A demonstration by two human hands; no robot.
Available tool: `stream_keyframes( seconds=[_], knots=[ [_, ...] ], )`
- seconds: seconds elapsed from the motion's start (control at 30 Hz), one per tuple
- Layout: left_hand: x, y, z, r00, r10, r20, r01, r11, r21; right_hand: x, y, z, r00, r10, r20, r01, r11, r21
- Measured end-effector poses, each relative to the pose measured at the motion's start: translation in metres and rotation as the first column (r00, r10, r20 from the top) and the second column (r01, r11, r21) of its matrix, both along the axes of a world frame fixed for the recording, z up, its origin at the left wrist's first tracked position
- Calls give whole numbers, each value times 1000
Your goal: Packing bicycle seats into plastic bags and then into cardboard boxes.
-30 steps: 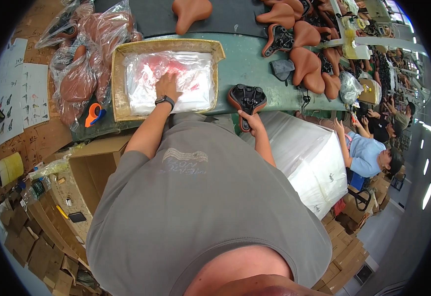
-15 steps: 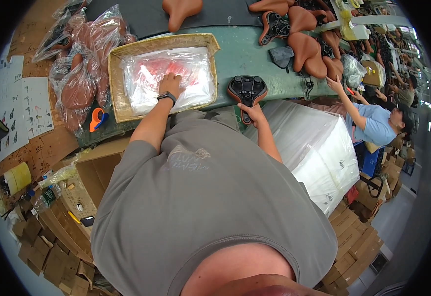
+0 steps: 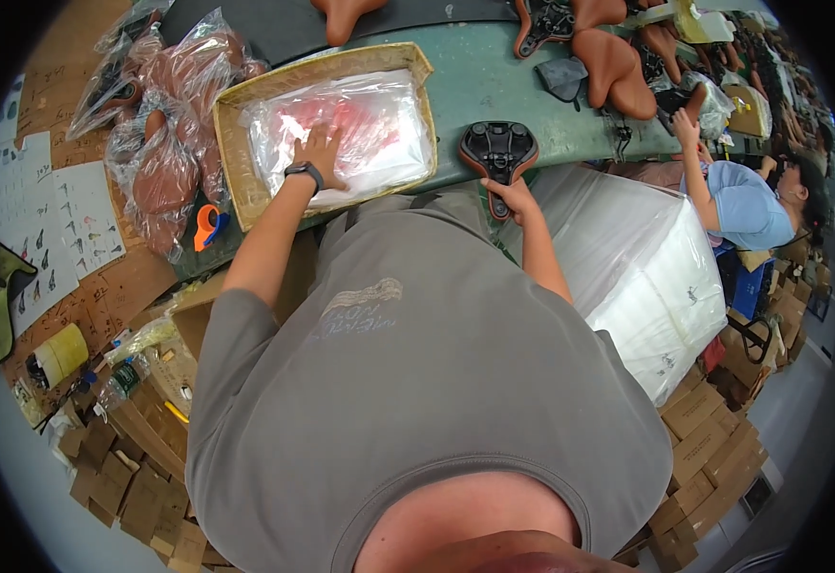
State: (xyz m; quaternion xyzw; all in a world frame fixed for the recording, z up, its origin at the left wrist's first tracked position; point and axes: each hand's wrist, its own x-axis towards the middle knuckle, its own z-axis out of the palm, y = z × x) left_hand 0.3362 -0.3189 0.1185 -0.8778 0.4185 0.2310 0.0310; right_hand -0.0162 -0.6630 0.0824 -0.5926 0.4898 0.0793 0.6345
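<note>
Bagged saddles (image 3: 164, 177) lie beside a shallow box (image 3: 230, 162), where a spread left hand (image 3: 319, 156) rests on clear plastic bags (image 3: 379, 119); the right hand (image 3: 513, 198) grips an upturned saddle (image 3: 499, 149) by its nose at the green table (image 3: 479, 88) edge

- Surface (image 3: 476, 84), green: open strip between box (image 3: 233, 158) and brown saddles (image 3: 633, 94).
- Box: raised walls, open above.
- Bagged saddles (image 3: 167, 177): heap just beside box, blocking left.
- Saddle (image 3: 499, 151) in right hand (image 3: 515, 199): across strip's near end.
- White wrapped block (image 3: 632, 263): obstacle beside right forearm (image 3: 544, 256).
</note>
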Motion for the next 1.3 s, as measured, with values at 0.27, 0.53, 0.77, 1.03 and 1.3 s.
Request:
stream_keyframes(
  seconds=[0.27,0.53,0.77,1.03,1.3],
  knots=[
    [42,27,-49,948,-312,69,312,950,11,-5,-1,4,999,-5,-54,5,1000,13],
    [76,15,-79,988,115,-103,-147,904,-402,1,8,-1,998,-18,-64,14,998,-55],
    [80,13,50,480,341,-808,-852,403,-336,-1,4,3,997,-31,-64,27,998,-62],
    [39,51,79,-219,-642,-735,-973,91,210,-1,1,4,999,-3,-37,2,1000,-11],
    [3,64,-43,-348,263,-900,-888,-399,227,5,5,-3,1000,-29,12,28,999,23]
  ],
)
